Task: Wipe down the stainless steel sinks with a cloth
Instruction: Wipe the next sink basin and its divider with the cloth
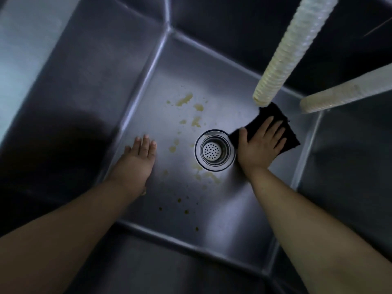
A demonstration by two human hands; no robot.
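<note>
Black cloth (275, 128) lies pinned under the right hand's (262, 143) spread fingers at the drain's (214, 150) three o'clock to scrub, while the left hand (139, 158), fingers straight together, braces at nine.

A view looked straight down into a deep steel sink (84, 85). The right hand (259, 146) pressed flat on a dark cloth (273, 115) just right of the round drain strainer (214, 150). The left hand (139, 154) lay open on the sink floor. Yellowish stains (184, 99) dotted the bottom. Two pale ribbed hoses (284, 52) hung overhead.
</note>
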